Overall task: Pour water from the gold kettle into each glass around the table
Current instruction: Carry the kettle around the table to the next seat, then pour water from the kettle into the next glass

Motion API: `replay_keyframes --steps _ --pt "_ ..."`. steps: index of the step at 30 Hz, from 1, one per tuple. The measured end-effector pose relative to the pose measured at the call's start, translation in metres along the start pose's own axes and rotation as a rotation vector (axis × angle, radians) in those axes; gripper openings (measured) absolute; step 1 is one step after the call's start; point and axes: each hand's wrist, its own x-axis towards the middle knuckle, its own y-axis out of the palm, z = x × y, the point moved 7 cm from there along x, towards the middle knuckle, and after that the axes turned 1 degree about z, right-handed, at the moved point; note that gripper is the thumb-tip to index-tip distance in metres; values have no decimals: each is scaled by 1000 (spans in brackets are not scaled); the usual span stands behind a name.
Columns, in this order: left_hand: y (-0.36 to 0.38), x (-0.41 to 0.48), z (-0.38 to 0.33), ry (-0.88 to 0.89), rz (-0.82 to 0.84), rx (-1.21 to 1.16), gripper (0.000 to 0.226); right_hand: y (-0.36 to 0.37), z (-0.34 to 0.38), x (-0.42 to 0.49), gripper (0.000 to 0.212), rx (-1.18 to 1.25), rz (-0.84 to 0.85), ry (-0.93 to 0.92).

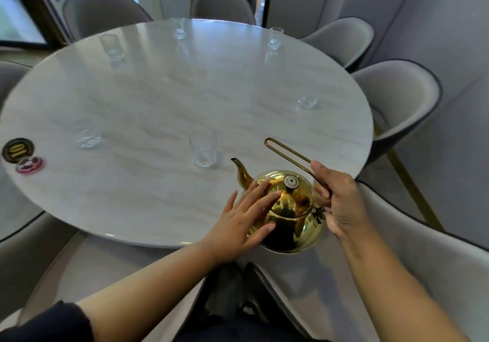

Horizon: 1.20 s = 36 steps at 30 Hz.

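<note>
right hand (341, 204) closed around the gold kettle (288, 214) handle; left hand (240, 222) flat, open, steadying its lid. tilt slowly toward the nearest glass (203, 147), just beyond the spout.

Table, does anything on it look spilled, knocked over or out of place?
No spill or tipped glass shows on the table; the six glasses all stand upright. The one oddity is two round tokens at the far left edge, unrelated to the pouring. The kettle sits at the near edge, right hand on its handle, left hand against its side.
</note>
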Motion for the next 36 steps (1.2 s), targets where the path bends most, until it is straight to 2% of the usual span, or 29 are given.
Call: replay_keyframes --steps 12,19,23,36 --pt "-31 33 48 -54 130 116 63 48 8 78 54 -123 83 46" --pt "-42 45 66 -65 122 114 63 65 4 110 40 -143 148 94" --pt "-46 51 75 -78 142 75 65 75 4 122 48 -184 178 119" --pt "-48 53 87 -99 155 20 68 102 6 139 52 -389 324 148"
